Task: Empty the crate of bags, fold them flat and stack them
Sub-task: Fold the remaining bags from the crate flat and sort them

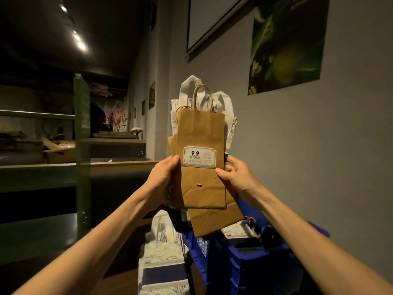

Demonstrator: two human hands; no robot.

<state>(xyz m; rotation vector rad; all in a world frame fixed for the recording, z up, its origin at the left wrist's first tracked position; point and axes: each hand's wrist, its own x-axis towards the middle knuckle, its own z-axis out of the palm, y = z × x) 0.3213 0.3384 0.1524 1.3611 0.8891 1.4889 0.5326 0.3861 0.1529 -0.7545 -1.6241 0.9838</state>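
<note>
1. Left hand (163,177) and right hand (236,175) each keep a pinching grip on the bundle of flat bags (201,150), held upright above the blue crate (255,258)
2. Square the edges, then lay it on the stack (161,252) beside the crate

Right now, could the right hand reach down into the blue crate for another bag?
Probably not yet: the right hand grips the bundle of folded bags with the left hand. The blue crate sits open below.

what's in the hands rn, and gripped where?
A bundle of flat bags, brown paper bag in front. Left hand and right hand grip its side edges, low down beside the label.
</note>
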